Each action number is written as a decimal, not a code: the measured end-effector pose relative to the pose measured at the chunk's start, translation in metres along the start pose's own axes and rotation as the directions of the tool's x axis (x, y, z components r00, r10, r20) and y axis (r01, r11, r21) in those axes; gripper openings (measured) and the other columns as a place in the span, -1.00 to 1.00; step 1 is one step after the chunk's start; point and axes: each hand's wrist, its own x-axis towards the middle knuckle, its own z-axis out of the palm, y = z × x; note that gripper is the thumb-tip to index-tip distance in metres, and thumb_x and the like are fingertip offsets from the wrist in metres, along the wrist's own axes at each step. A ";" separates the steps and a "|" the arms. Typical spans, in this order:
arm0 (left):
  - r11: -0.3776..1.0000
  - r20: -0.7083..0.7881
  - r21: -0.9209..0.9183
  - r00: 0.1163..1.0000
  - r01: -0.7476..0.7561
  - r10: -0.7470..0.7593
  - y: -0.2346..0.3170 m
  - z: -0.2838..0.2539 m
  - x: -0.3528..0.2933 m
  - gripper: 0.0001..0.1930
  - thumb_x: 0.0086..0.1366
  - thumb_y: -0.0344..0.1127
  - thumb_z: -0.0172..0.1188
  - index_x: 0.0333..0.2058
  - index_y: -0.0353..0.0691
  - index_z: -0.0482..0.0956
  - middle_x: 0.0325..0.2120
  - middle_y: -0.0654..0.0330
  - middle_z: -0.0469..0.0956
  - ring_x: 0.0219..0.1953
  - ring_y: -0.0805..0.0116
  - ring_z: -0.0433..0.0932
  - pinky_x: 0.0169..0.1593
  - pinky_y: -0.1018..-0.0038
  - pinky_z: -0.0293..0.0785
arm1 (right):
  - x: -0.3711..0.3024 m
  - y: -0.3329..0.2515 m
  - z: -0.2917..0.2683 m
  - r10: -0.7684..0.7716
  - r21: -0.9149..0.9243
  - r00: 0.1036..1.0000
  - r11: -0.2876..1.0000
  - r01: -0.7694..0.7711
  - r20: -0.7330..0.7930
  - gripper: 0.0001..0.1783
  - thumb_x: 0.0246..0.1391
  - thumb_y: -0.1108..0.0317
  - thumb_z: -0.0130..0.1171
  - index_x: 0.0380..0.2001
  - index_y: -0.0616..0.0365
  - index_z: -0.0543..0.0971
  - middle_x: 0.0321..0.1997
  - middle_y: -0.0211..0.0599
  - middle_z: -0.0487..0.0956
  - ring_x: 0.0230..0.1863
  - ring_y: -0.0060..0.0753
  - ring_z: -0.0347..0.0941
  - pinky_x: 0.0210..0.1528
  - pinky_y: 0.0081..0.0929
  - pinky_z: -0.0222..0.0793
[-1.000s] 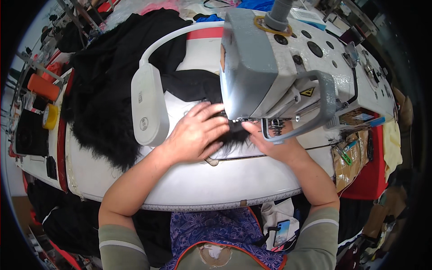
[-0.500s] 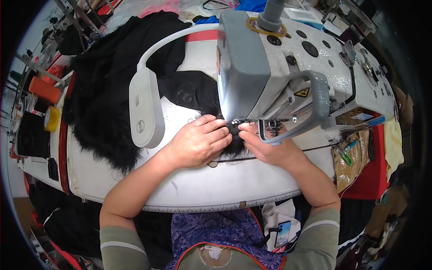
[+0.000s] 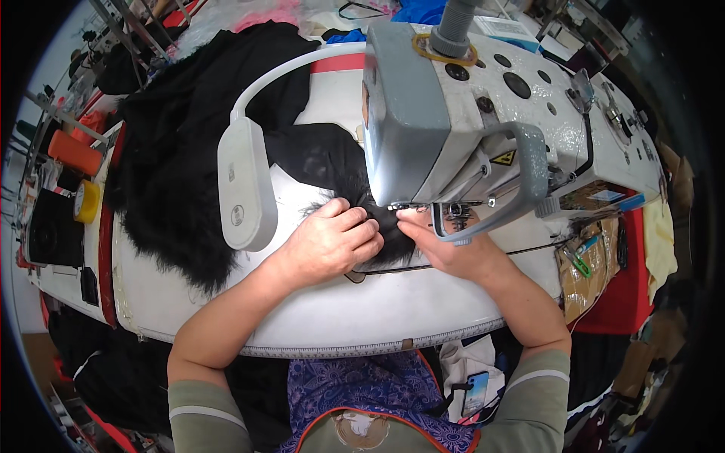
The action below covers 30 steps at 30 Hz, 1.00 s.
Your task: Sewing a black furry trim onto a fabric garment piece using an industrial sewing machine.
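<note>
A black garment with fluffy fur trim (image 3: 177, 226) spreads over the left of the white table and runs under the head of a sewing machine (image 3: 411, 113). My left hand (image 3: 332, 241) has its fingers curled, gripping the furry black edge left of the needle area. Close by on the right, my right hand (image 3: 445, 241) pinches the same black cloth beside the presser foot. Its thumb and index finger show near the needle; the grey guard handle (image 3: 529, 174) hides part of the hand. The needle tip itself cannot be made out.
A white lamp (image 3: 247, 185) on a bent arm hangs left of the machine. A measuring tape (image 3: 332, 350) lines the table's front edge. Yellow tape (image 3: 87, 200) and an orange spool (image 3: 75, 151) stand far left. A green-handled cutter (image 3: 580, 263) lies on brown wrapping at right.
My left hand has drawn slightly left and its fingers have curled more, lifting the furry edge. More black fur shows between the hands. My right hand has shifted slightly left.
</note>
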 end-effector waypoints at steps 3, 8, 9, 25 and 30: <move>0.999 0.030 0.035 0.999 0.032 -0.033 -0.002 -0.004 0.000 -0.86 0.05 -0.30 0.13 -0.37 -0.13 0.55 -0.39 0.29 0.52 -0.20 0.36 0.51 -0.12 0.41 0.38 | -0.001 -0.002 -0.002 0.006 0.085 1.000 0.996 -0.007 0.008 -0.73 -0.15 0.49 0.28 -0.27 0.07 0.61 -0.12 -0.47 0.63 -0.20 -0.40 0.56 -0.27 -0.35 0.47; 0.986 0.016 0.121 0.993 0.113 -0.116 -0.007 -0.004 -0.011 -0.88 0.04 -0.30 0.14 -0.41 -0.12 0.55 -0.31 0.28 0.55 -0.18 0.38 0.52 -0.10 0.36 0.39 | 0.001 -0.007 -0.005 0.047 -0.049 0.999 0.998 -0.047 0.010 -0.74 -0.15 0.48 0.29 -0.28 0.07 0.61 -0.17 -0.44 0.63 -0.20 -0.40 0.57 -0.30 -0.38 0.49; 0.994 0.016 0.087 0.998 0.062 -0.063 -0.006 -0.005 -0.012 -0.88 0.04 -0.29 0.15 -0.41 -0.12 0.56 -0.28 0.28 0.56 -0.16 0.38 0.52 -0.08 0.35 0.40 | 0.001 -0.007 -0.005 0.048 -0.048 0.999 0.998 -0.047 0.009 -0.74 -0.15 0.48 0.29 -0.28 0.07 0.61 -0.17 -0.44 0.63 -0.20 -0.40 0.57 -0.30 -0.38 0.49; 0.997 0.125 0.015 0.989 0.073 -0.075 -0.003 -0.007 -0.008 -0.75 0.08 -0.30 0.13 -0.25 -0.21 0.61 -0.12 0.18 0.61 -0.02 0.27 0.53 0.08 0.34 0.42 | -0.003 -0.008 -0.001 0.002 -0.063 1.000 0.998 -0.004 -0.018 -0.69 -0.09 0.43 0.27 -0.19 0.06 0.62 -0.10 -0.54 0.62 -0.13 -0.51 0.54 -0.31 -0.42 0.44; 0.993 0.165 -0.059 0.982 0.106 -0.095 -0.004 -0.009 -0.010 -0.73 0.09 -0.31 0.15 -0.22 -0.23 0.60 -0.11 0.17 0.60 0.03 0.24 0.51 0.15 0.30 0.38 | -0.004 -0.008 0.002 0.095 0.023 0.995 0.995 -0.094 -0.038 -0.71 -0.08 0.42 0.26 -0.19 0.02 0.61 -0.15 -0.56 0.62 -0.23 -0.53 0.55 -0.39 -0.43 0.38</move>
